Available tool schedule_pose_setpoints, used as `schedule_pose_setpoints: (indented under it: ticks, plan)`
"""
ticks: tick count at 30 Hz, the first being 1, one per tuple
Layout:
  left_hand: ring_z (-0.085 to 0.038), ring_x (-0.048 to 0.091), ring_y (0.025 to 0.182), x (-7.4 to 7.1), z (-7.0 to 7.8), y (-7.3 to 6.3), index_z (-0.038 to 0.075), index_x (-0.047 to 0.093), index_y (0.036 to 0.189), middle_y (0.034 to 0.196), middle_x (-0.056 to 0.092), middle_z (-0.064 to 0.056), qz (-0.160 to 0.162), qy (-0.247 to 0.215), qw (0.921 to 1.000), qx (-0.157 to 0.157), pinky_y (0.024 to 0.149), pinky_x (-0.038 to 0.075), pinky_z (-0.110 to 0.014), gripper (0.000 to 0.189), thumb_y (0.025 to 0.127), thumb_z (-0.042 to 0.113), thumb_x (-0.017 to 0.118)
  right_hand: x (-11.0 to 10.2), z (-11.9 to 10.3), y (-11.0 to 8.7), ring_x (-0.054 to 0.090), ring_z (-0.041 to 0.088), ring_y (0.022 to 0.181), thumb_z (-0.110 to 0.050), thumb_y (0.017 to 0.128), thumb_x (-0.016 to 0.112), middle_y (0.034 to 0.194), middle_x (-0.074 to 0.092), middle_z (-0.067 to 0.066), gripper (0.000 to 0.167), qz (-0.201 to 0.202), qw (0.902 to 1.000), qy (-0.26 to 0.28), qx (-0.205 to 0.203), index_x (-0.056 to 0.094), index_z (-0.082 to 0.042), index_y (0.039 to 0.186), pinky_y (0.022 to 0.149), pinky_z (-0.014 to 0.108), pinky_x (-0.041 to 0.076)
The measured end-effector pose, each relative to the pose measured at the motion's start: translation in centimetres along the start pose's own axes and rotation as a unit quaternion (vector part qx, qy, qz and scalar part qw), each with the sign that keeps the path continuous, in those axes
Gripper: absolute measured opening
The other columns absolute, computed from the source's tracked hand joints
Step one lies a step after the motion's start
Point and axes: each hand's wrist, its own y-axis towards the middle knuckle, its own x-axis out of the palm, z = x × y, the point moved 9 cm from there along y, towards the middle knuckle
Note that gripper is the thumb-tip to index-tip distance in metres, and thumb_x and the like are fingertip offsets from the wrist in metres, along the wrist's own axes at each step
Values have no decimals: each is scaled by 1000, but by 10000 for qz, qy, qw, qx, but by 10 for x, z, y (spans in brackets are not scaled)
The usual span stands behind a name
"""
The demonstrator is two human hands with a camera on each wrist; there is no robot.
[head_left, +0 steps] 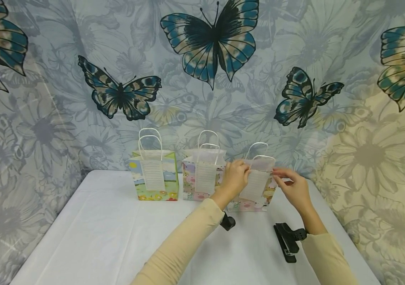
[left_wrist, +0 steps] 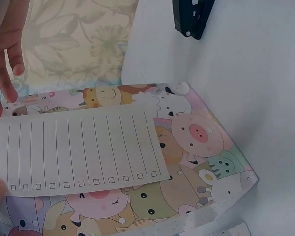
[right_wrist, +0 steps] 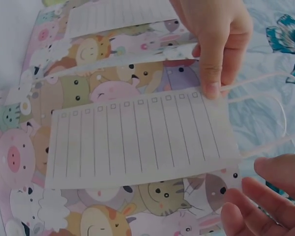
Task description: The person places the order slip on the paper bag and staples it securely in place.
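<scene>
A small paper gift bag (head_left: 247,206) printed with cartoon animals stands at the right of a row of bags. Against its front lies a white lined checklist sheet (right_wrist: 137,140), tilted slightly. My left hand (head_left: 236,176) pinches the sheet's top corner at the bag's rim, its thumb pressing on the paper in the right wrist view. At the bag's upper right edge is my right hand (head_left: 295,188), thumb and fingers apart and loosely bent, with nothing between them. White twisted handles (right_wrist: 280,115) rise from the bag's top.
Left of this bag stand a pink animal bag (head_left: 190,186) and a green landscape bag (head_left: 172,184), each with a lined sheet on its front. A black stapler (head_left: 284,243) lies on the white table (head_left: 92,237) near my right wrist. Butterfly-print cloth (head_left: 188,107) hangs behind.
</scene>
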Motion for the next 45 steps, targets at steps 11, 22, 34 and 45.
schedule_pose_setpoints:
  ticks: [11, 22, 34, 45]
  plan:
    - [-11, 64, 101, 1, -1, -1, 16, 74, 98, 102, 72, 5, 91, -19, 10000, 12, 82, 46, -22, 17, 94, 26, 61, -7, -4, -17, 50, -27, 86, 5, 82, 70, 104, 70, -8, 19, -109, 9998, -194, 22, 71, 5, 101, 64, 1, 46]
    - [-11, 64, 103, 1, -1, 1, 16, 74, 98, 104, 72, 4, 94, 75, 9999, 4, 82, 45, -23, 18, 95, 26, 59, -9, 20, -46, 48, -25, 78, -1, 84, 70, 90, 73, 22, 13, -865, 9909, -913, 474, 73, 1, 96, 61, 6, 48]
    - [-14, 64, 105, 3, -1, 2, 14, 73, 100, 107, 72, 2, -58, 65, 9999, -80, 84, 46, -26, 19, 96, 24, 57, -8, 71, -92, 59, -7, 68, -14, 90, 67, 93, 74, 19, 24, -1969, 9532, -1245, 1928, 70, 4, 104, 58, 18, 52]
    - [-13, 62, 105, 8, -2, 1, 15, 72, 99, 107, 70, 3, -110, 79, 9998, -159, 84, 46, -26, 20, 98, 26, 55, -9, 94, -120, 58, -7, 67, -12, 91, 65, 93, 74, 20, 26, -2207, 9342, -962, 2633, 67, 8, 105, 60, 19, 53]
